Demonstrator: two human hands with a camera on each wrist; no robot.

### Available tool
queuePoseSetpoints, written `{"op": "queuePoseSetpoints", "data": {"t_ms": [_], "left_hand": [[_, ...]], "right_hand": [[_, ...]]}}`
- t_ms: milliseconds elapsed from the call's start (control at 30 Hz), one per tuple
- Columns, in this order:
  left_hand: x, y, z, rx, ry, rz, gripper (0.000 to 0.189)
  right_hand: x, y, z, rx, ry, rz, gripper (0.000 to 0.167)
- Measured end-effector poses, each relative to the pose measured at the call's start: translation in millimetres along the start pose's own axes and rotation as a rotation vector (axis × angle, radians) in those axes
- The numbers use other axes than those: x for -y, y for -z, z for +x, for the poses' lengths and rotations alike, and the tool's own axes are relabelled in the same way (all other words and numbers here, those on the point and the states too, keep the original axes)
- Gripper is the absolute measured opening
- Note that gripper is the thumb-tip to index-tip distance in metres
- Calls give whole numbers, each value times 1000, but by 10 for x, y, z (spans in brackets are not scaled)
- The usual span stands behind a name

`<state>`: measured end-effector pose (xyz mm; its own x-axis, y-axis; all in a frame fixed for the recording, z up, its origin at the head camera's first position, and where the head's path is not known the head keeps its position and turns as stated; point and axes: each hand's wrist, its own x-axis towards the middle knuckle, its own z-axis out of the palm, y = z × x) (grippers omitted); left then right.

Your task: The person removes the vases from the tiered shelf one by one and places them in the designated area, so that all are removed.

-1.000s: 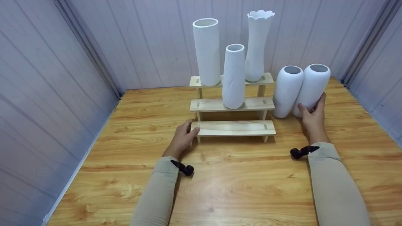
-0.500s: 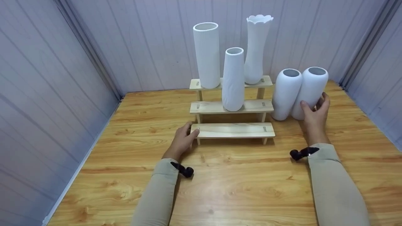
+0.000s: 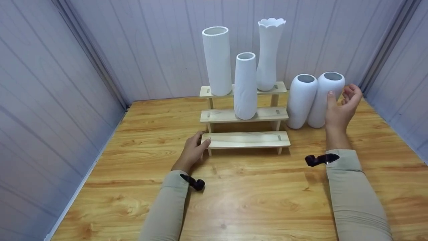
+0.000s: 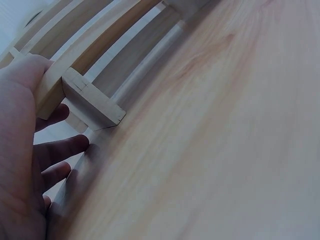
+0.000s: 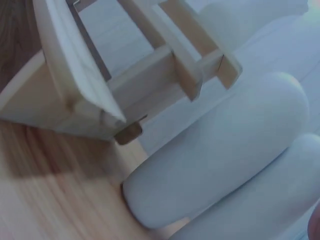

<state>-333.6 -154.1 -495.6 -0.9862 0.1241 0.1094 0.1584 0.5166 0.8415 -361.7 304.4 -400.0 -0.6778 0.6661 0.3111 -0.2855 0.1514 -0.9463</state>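
My left hand [image 3: 191, 151] grips the left end of the lowest tier of a pale wooden three-tier stand [image 3: 245, 140]. In the left wrist view the thumb lies over the board and a finger goes beneath it. My right hand [image 3: 341, 112] is at the right side of a smooth white vase [image 3: 324, 100]. Its thumb overlaps the vase in the head view; the other fingers curl loosely, apart from it. Whether the thumb touches cannot be told. A matching white vase [image 3: 301, 102] stands close on the left, between that vase and the stand.
On the top tier stand a ribbed cylindrical vase [image 3: 217, 63] and a scalloped-rim vase [image 3: 268, 57]. A slimmer textured vase [image 3: 245, 87] occupies the middle tier. Panelled walls [image 3: 160, 50] border the wood-grain table [image 3: 254, 201].
My right hand has let go of the rightmost vase's lower side and risen, its fingers moving away to the right. The left hand keeps its hold; the head view has shifted slightly.
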Motion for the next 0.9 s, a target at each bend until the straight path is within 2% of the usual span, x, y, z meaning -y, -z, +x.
{"op": "queuePoseSetpoints", "data": {"t_ms": [233,400,633,900], "left_hand": [[-18,6,-33,11,25,3,59],[-25,10,-41,14,25,2,61],[-7,3,-36,-3,6,26,54],[-1,0,-13,-13,-21,24,50]], "right_hand": [[102,-48,-78,7,77,22,49],[136,-82,-98,8,101,18,44],[103,-99,-151,35,118,-40,33],[-31,-183,-195,57,189,-46,21]]}}
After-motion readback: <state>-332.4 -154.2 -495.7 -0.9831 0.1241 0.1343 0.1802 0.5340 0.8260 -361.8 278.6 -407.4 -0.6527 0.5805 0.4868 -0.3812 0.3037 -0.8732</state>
